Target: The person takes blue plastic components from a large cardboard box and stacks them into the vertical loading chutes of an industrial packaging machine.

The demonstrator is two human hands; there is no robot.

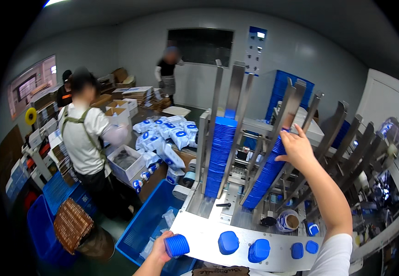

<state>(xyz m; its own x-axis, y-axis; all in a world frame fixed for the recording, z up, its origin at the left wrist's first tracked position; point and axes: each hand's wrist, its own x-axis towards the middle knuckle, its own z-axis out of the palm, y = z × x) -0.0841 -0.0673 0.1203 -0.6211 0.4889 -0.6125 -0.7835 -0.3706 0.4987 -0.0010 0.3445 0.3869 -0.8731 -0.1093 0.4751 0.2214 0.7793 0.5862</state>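
Observation:
My left hand (159,246) is closed around a short stack of blue plastic lids (177,245), held over the left end of a white metal ledge. My right hand (297,147) is raised, fingers spread, against the upper part of a tall lid stack (265,177) that leans between upright metal rails. To its left, another tall lid stack (221,156) fills a second set of rails. Along the ledge (195,230) sit small piles of blue lids (228,242), (259,250), and single-looking lids (297,250), (312,247) farther right.
A blue bin (128,237) stands below the ledge's left end. White-and-blue packs (165,133) are heaped beyond it. A co-worker (86,124) stands at left by a white box (125,161); others are farther back. More metal rails (333,133) rise at right beside machinery.

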